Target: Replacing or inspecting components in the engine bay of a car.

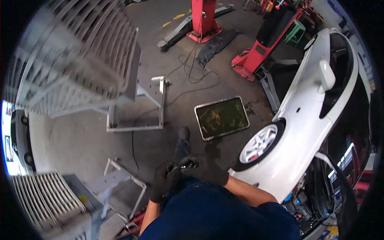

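Observation:
Both hands wear black gloves and are close together in front of my waist. My left hand (163, 180) is bent inward, with its fingers curled. From the other side my right hand (210, 171) reaches across to meet it, also with curled fingers. A small dark item with a pale glint (184, 165) shows between the fingertips, too small and dark to name. My dark blue top (216, 212) hides part of the left glove. Just ahead of the hands, one of my legs ends in a dark shoe (184, 133) on the floor.
A metal-rimmed tray of dark greenish liquid (222, 118) lies ahead. A white car (304, 120) stands at right, its engine bay exposed. Red lift posts (203, 20) rise farther off. Grey louvred units (96, 52) on metal frames stand left; a cable (188, 94) crosses the floor.

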### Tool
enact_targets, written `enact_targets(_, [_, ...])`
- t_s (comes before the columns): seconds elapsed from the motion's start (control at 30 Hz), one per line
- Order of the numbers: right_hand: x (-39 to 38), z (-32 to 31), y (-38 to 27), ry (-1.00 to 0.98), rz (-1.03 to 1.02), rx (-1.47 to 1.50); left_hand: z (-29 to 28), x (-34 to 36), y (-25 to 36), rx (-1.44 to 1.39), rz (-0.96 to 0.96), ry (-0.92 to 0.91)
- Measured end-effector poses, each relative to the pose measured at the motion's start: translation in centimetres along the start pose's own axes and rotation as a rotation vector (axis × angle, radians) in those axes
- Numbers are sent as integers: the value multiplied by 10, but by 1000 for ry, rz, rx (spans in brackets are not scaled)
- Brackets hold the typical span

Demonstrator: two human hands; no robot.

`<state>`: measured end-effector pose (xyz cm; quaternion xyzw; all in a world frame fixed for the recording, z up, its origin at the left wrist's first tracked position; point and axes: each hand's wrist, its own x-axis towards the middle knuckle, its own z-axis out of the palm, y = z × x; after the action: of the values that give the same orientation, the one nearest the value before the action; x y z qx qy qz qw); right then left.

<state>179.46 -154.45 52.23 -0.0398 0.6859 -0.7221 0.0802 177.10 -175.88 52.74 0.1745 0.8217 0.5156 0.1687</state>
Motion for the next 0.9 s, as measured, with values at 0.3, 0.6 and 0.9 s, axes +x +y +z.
enact_targets(0.3, [319, -202, -68, 110, 97, -118, -57, 414, 14, -252, -166, -290])
enact_targets(0.6, [639, -464, -21, -109, -29, 13, -21, 779, 3, 24, -121, -203])
enact_targets(0.9, [927, -742, -78, -245, 17, 44, 44, 1153, 150, -713, -88, 175])
